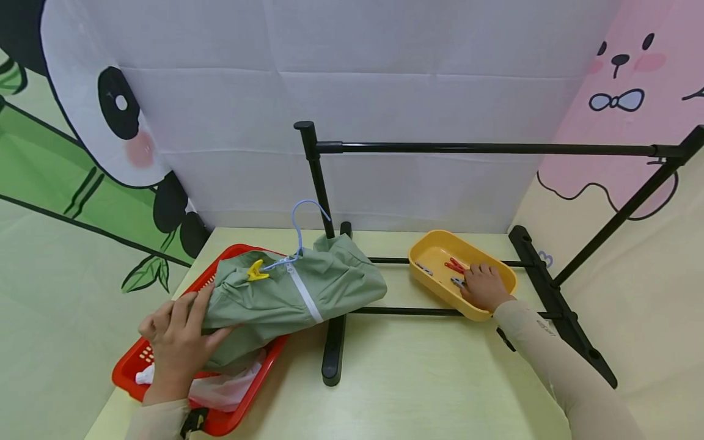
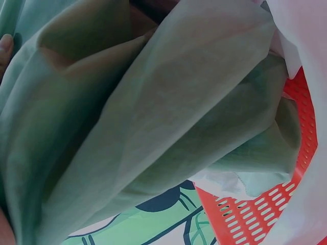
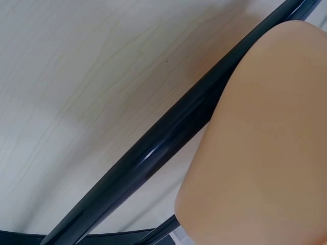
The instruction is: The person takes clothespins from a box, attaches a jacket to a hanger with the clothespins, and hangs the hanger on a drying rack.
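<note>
My left hand grips the left edge of a green garment with a white zip, its thumb apart from the fingers. Folds of the green cloth fill most of the left wrist view. A blue hanger rises from the garment's neck, and a yellow clothespin sits beside it on the cloth. Inside a yellow tray, my right hand reaches down with its fingertips right at a grey clothespin; I cannot tell whether they pinch it. Red clothespins and another grey clothespin lie near.
A red basket with pale pink cloth inside stands under the garment. The black rack's top bar spans above the table. Its lower bar passes beside the tray's outer wall.
</note>
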The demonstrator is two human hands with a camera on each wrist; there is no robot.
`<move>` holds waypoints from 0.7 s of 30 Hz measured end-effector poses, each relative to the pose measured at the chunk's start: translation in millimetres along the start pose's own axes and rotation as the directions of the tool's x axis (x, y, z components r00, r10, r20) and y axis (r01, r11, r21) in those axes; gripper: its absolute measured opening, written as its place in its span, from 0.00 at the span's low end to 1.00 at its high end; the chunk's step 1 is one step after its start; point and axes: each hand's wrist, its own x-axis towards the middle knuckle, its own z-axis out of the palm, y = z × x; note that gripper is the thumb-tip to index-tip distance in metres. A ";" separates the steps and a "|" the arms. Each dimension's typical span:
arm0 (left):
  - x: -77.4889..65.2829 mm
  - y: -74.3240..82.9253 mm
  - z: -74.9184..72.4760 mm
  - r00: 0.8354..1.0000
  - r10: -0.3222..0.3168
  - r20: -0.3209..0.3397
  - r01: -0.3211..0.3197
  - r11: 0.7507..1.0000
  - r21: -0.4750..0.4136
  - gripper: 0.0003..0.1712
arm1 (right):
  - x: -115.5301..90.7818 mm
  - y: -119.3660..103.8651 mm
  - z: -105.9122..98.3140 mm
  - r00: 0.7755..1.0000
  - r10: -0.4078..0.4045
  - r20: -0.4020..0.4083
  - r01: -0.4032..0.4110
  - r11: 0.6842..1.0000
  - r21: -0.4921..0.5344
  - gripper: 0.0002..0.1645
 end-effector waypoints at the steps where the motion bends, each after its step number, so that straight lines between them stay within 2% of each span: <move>1: -0.1 -0.1 0.1 1.000 0.001 -0.001 -0.001 1.000 0.000 0.39 | 0.1 -0.1 -0.2 1.000 0.000 0.001 0.000 1.000 0.000 0.18; 21: -2.4 -1.5 1.0 1.000 -0.005 0.011 0.004 1.000 0.003 0.39 | -0.4 3.2 -0.4 1.000 -0.009 -0.010 0.009 1.000 0.017 0.21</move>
